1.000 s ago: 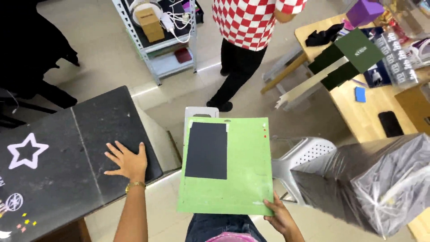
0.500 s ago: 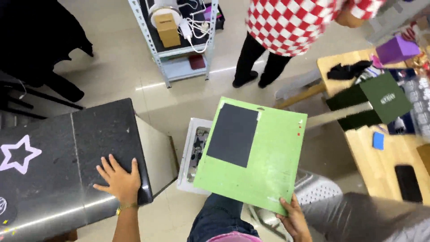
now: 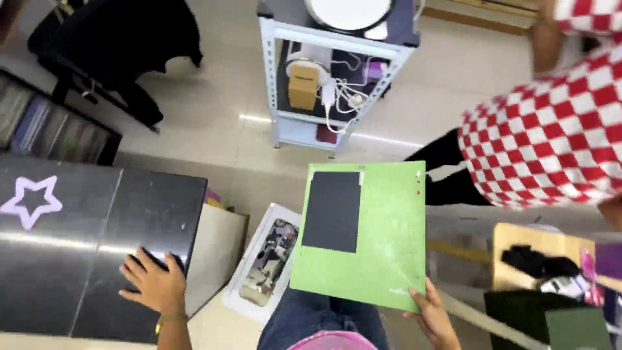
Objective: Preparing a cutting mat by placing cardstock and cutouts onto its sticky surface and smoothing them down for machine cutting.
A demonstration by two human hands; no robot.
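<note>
My right hand (image 3: 433,315) grips the lower right corner of a green square mat (image 3: 382,240), held up in front of me. A black rectangular sheet (image 3: 332,211) is stuck on the mat's upper left part. My left hand (image 3: 152,283) lies flat, fingers spread, on the near right corner of a glossy black table top (image 3: 97,233) that carries a pale purple star (image 3: 30,201) outline. My jeans-clad legs (image 3: 311,321) show below the mat.
A white metal rack (image 3: 330,71) with a round white device, a brown box and cables stands ahead. A person in a red-and-white checked shirt (image 3: 544,142) stands at right. A white tray (image 3: 262,266) of small items lies on the floor. A wooden table (image 3: 541,249) sits lower right.
The view has swung up and left. The green mat has straightened from its tilt and sits more to the right. My left hand stays on the black table corner.
</note>
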